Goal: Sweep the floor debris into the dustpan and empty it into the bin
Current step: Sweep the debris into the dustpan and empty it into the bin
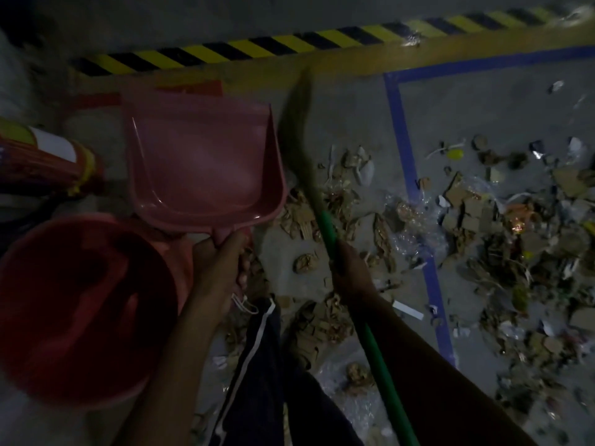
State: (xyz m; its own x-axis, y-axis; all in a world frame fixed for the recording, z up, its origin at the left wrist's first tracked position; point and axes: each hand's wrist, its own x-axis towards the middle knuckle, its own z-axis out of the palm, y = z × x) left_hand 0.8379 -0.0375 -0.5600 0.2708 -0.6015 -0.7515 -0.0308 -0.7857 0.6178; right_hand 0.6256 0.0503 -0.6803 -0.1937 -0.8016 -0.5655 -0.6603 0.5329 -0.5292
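Surroundings: a yellow-and-black hazard stripe (289,43) runs along the far edge of the grey floor (347,117). Blue tape lines (405,149) mark a rectangle on the right half of the floor. At the left edge lies a red and yellow bundle with a white label (48,162); what it is cannot be told in the dim light. The person's dark trouser leg with a white side stripe (264,365) fills the near centre.

Obstructions: debris (476,214) of cardboard scraps, clear plastic film and paper bits lies across the blue tape and spreads to the right; a smaller scatter lies beside and near the trouser leg.

Count: one dustpan, one broom, one bin, two hands.

The pink dustpan (199,159) is held up at centre left, just beyond the rim of the red bin (80,304), which sits at near left. Its long axis runs near to far, mouth pointing away, handle toward the person. It appears empty. The left hand (219,268) curls round the dustpan handle.

The broom's green handle (370,333) runs diagonally from near right to far centre, with the blurred bristle head (299,123) pointing far, just right of the dustpan. The right hand (351,268) wraps round the handle midway.
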